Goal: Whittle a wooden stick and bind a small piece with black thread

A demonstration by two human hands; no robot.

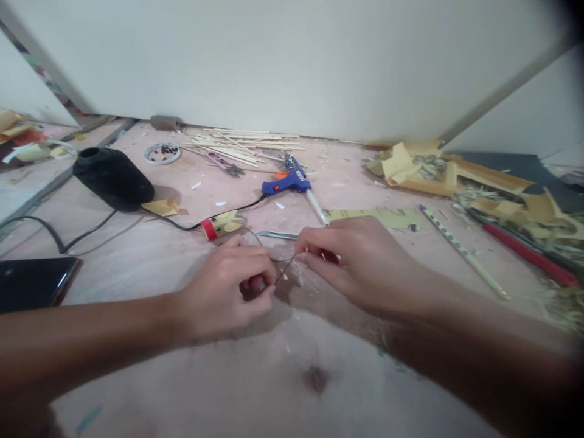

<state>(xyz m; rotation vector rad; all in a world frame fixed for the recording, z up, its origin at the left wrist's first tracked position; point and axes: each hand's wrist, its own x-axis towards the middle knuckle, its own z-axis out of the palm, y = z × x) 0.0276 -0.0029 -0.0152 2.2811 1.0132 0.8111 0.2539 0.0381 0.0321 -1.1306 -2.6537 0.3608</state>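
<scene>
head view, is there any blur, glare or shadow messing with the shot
Head view: softly blurred overall, so the thin dark strand between the left hand and right hand is hard to trace; head view: shadows under both hands darken the worktop; head view: a pale glare streak on the dark glossy slab; head view: upper right corner blacked out.

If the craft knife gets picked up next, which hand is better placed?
Probably the right hand: it is nearer the craft knife, whose handle end points toward it. Like the left hand, it pinches the thin dark strand, so it would need to let go first.
</scene>
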